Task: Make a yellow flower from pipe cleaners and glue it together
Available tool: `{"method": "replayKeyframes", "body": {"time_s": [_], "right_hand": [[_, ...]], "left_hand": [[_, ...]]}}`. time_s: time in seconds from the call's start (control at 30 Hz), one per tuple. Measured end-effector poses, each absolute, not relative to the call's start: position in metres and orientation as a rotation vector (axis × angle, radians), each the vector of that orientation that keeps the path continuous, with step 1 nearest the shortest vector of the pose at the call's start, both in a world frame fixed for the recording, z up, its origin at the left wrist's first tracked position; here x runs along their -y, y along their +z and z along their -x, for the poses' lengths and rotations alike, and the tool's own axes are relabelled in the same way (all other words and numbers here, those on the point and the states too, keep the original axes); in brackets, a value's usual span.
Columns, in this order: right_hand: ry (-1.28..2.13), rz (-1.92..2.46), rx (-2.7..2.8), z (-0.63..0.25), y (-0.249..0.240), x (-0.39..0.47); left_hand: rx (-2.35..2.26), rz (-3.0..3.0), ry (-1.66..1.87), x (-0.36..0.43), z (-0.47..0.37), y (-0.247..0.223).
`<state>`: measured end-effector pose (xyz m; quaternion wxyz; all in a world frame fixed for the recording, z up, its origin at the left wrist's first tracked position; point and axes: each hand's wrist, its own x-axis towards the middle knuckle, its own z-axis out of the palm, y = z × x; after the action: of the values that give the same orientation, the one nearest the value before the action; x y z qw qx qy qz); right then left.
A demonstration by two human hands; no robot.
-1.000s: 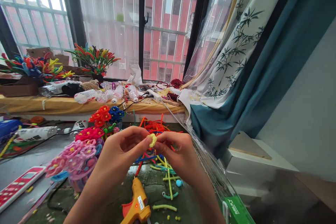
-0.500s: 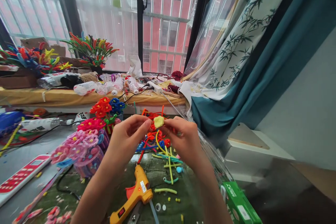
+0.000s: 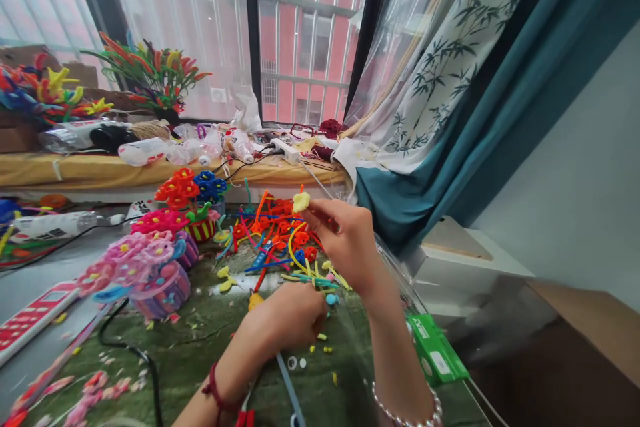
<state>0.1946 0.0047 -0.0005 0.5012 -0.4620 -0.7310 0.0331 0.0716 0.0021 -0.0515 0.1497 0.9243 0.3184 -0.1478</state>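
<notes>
My right hand (image 3: pixel 345 240) is raised over the middle of the table, its thumb and fingers pinching a small pale yellow fuzzy piece (image 3: pixel 301 202). Lower and to the left, my left hand (image 3: pixel 295 317) reaches over the orange glue gun (image 3: pixel 255 300), which it mostly covers. The left fingers curl down out of sight, so whatever they touch is hidden. Just beyond the left hand lie yellow and teal fuzzy stems (image 3: pixel 310 278). A heap of red fuzzy pieces (image 3: pixel 273 213) is behind them.
Pink fuzzy flowers in a purple pot (image 3: pixel 163 290) stand at the left, near a red and white remote-like object (image 3: pixel 37 320). Bottles (image 3: pixel 145 152) lie on the cloth-covered sill (image 3: pixel 100 173). A green box (image 3: pixel 437 350) is at the right edge, and a black cable (image 3: pixel 155 373) curves at lower left.
My left hand has left the yellow piece and moved down over the glue gun. My right hand still holds the piece. The view has shifted slightly.
</notes>
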Motion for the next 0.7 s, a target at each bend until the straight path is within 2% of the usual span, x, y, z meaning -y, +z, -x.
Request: {"method": "replayKeyframes", "body": {"time_s": [0.27,0.43,0.57,0.7], "right_hand": [[0.094,1.074,1.756,-0.197,0.002,-0.003],[0.13,1.076,1.738,-0.195,0.002,-0.004],[0.353,0.997,1.646,-0.194,0.003,-0.004],[0.65,0.822,1.518,-0.19,0.001,-0.004]], "left_hand": [[-1.002,-2.716,-0.678,0.0,-0.089,-0.08],[-0.998,-2.69,-0.6,0.002,-0.092,-0.088],[-1.052,-2.63,-0.218,-0.009,-0.079,-0.077],[-1.206,-2.439,0.529,-0.024,-0.048,-0.035]]}}
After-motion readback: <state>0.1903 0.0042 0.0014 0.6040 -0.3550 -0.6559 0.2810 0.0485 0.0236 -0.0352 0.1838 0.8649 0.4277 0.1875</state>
